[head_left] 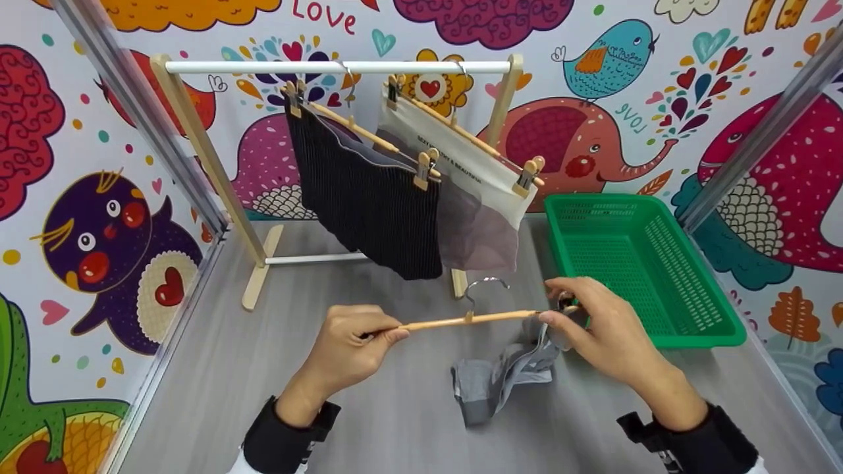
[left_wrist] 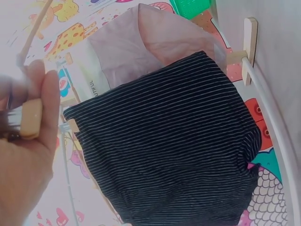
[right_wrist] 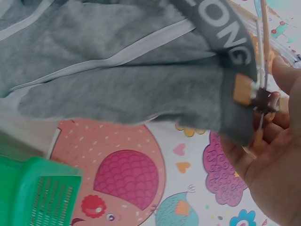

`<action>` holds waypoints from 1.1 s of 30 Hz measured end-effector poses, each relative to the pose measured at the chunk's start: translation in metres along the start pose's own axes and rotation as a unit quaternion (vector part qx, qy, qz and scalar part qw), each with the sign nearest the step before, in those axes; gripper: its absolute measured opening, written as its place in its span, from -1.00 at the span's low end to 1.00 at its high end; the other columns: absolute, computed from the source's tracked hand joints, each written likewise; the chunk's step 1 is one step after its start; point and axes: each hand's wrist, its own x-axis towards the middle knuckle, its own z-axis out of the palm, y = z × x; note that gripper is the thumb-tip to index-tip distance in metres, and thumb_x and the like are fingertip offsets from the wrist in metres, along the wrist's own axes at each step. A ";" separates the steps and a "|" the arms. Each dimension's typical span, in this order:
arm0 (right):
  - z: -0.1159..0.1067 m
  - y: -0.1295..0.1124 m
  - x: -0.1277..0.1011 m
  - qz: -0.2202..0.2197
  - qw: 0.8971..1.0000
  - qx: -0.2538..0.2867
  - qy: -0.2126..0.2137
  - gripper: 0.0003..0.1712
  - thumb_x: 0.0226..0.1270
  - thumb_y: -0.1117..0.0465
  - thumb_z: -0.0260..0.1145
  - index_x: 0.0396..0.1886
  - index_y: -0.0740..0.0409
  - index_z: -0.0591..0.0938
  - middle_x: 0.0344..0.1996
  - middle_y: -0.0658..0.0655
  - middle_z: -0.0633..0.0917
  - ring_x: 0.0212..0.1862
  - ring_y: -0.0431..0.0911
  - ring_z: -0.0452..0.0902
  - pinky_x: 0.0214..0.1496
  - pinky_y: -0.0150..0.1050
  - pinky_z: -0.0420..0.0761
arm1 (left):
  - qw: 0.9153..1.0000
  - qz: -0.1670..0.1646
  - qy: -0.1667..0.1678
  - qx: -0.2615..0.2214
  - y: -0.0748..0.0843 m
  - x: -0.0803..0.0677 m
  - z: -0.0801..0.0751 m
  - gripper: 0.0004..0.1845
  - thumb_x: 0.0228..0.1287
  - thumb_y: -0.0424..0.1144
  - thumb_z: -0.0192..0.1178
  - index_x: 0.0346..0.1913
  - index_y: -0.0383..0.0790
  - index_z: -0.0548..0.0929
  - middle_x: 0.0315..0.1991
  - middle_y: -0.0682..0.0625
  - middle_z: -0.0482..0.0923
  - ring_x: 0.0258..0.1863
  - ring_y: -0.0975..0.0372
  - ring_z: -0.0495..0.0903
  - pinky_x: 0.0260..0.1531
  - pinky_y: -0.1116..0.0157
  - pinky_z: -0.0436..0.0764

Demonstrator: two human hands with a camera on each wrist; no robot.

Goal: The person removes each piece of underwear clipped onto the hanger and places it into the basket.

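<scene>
A wooden clip hanger (head_left: 469, 320) with a metal hook is held level above the table between both hands. My left hand (head_left: 349, 349) pinches its left end, where a wooden clip (left_wrist: 31, 117) shows in the left wrist view. My right hand (head_left: 596, 326) grips the right clip (right_wrist: 257, 96), which bites the waistband of a grey garment (head_left: 504, 375) (right_wrist: 127, 70). The garment hangs from that clip and its lower part lies crumpled on the table.
A small wooden rack (head_left: 336, 67) stands behind, carrying a black striped garment (head_left: 369, 191) (left_wrist: 174, 141) and a sheer beige one (head_left: 477, 204) on clip hangers. A green plastic basket (head_left: 685, 326) sits at the right. Patterned walls close in three sides.
</scene>
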 end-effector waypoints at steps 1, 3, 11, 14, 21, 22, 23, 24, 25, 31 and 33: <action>0.001 0.002 -0.002 0.004 1.000 0.011 0.002 -0.47 0.09 0.29 0.45 0.11 0.10 0.54 -0.21 -0.07 0.59 -0.26 -0.28 0.46 -0.35 -0.36 0.55 | 1.000 -0.002 0.000 0.001 0.000 -0.001 -0.001 -0.86 -0.01 -0.44 0.41 -0.47 -0.12 0.74 -0.69 0.17 0.46 -0.72 0.46 0.28 -0.70 0.62 0.23; 0.002 0.004 -0.005 0.005 0.999 0.035 0.006 -0.49 0.10 0.36 0.42 0.10 0.12 0.55 -0.20 -0.07 0.59 -0.26 -0.26 0.47 -0.34 -0.41 0.53 | 1.000 -0.004 0.001 0.004 0.000 -0.002 -0.003 -0.86 -0.02 -0.45 0.42 -0.47 -0.12 0.74 -0.69 0.17 0.46 -0.72 0.46 0.28 -0.70 0.61 0.24; 0.007 0.012 -0.008 -0.022 0.991 0.131 0.024 -0.55 0.04 0.53 0.35 -0.06 0.12 0.59 -0.25 -0.01 0.59 -0.27 -0.21 0.43 -0.30 -0.45 0.41 | 1.000 -0.007 -0.004 0.006 0.000 -0.007 -0.007 -0.85 -0.03 -0.45 0.42 -0.46 -0.11 0.74 -0.68 0.17 0.46 -0.71 0.46 0.26 -0.70 0.61 0.22; 0.010 0.011 -0.006 -0.024 0.985 0.164 0.038 -0.54 0.01 0.58 0.33 -0.07 0.17 0.59 -0.27 0.06 0.59 -0.27 -0.20 0.42 -0.31 -0.43 0.40 | 1.000 -0.009 -0.003 0.008 -0.001 -0.007 -0.006 -0.87 0.00 -0.42 0.41 -0.45 -0.10 0.74 -0.68 0.17 0.46 -0.71 0.46 0.26 -0.69 0.61 0.22; 0.003 -0.006 0.004 -0.030 0.982 0.181 0.052 -0.66 0.04 0.58 0.29 -0.14 0.33 0.57 -0.32 0.18 0.58 -0.28 -0.20 0.41 -0.29 -0.43 0.40 | 1.000 -0.011 0.001 0.017 -0.001 -0.005 -0.005 -0.87 -0.02 -0.43 0.42 -0.46 -0.11 0.74 -0.67 0.18 0.46 -0.70 0.47 0.27 -0.70 0.59 0.24; 0.001 -0.009 0.005 -0.033 0.981 0.184 0.052 -0.68 0.06 0.57 0.28 -0.15 0.34 0.57 -0.32 0.19 0.58 -0.28 -0.19 0.42 -0.27 -0.43 0.40 | 1.000 -0.012 0.001 0.016 -0.001 -0.005 -0.006 -0.87 -0.02 -0.43 0.42 -0.46 -0.12 0.74 -0.68 0.18 0.46 -0.70 0.47 0.26 -0.71 0.60 0.23; 0.000 -0.012 0.006 -0.036 0.980 0.187 0.053 -0.71 0.08 0.55 0.28 -0.16 0.34 0.57 -0.31 0.19 0.58 -0.27 -0.19 0.42 -0.26 -0.43 0.41 | 1.000 -0.014 0.002 0.014 -0.001 -0.005 -0.006 -0.87 -0.02 -0.43 0.42 -0.47 -0.13 0.74 -0.68 0.18 0.45 -0.70 0.47 0.26 -0.71 0.59 0.23; -0.001 -0.013 0.007 -0.038 0.980 0.189 0.053 -0.74 0.11 0.53 0.27 -0.17 0.34 0.57 -0.30 0.19 0.59 -0.26 -0.18 0.42 -0.25 -0.44 0.41 | 1.000 -0.015 0.002 0.013 -0.001 -0.005 -0.006 -0.88 -0.01 -0.43 0.42 -0.47 -0.13 0.74 -0.68 0.18 0.45 -0.71 0.46 0.26 -0.71 0.59 0.23; -0.002 -0.014 0.008 -0.041 0.979 0.191 0.054 -0.77 0.14 0.51 0.27 -0.17 0.33 0.57 -0.29 0.18 0.59 -0.25 -0.17 0.43 -0.23 -0.44 0.42 | 1.000 -0.018 0.001 0.011 -0.001 -0.005 -0.006 -0.88 -0.01 -0.43 0.41 -0.47 -0.13 0.74 -0.68 0.18 0.45 -0.71 0.46 0.26 -0.72 0.59 0.23; -0.002 -0.014 0.009 -0.049 0.978 0.196 0.056 -0.81 0.19 0.45 0.26 -0.18 0.31 0.59 -0.30 0.20 0.59 -0.25 -0.17 0.44 -0.28 -0.43 0.41 | 1.000 -0.028 -0.002 0.010 -0.001 -0.006 -0.006 -0.92 0.04 -0.40 0.39 -0.46 -0.13 0.75 -0.66 0.19 0.46 -0.71 0.46 0.26 -0.72 0.58 0.23; -0.002 -0.013 0.009 -0.052 0.978 0.192 0.058 -0.81 0.18 0.45 0.27 -0.18 0.30 0.59 -0.32 0.20 0.59 -0.27 -0.17 0.43 -0.33 -0.42 0.39 | 1.000 -0.030 -0.002 0.010 0.000 -0.006 -0.006 -0.91 0.04 -0.39 0.39 -0.45 -0.12 0.75 -0.66 0.18 0.46 -0.71 0.46 0.26 -0.73 0.58 0.23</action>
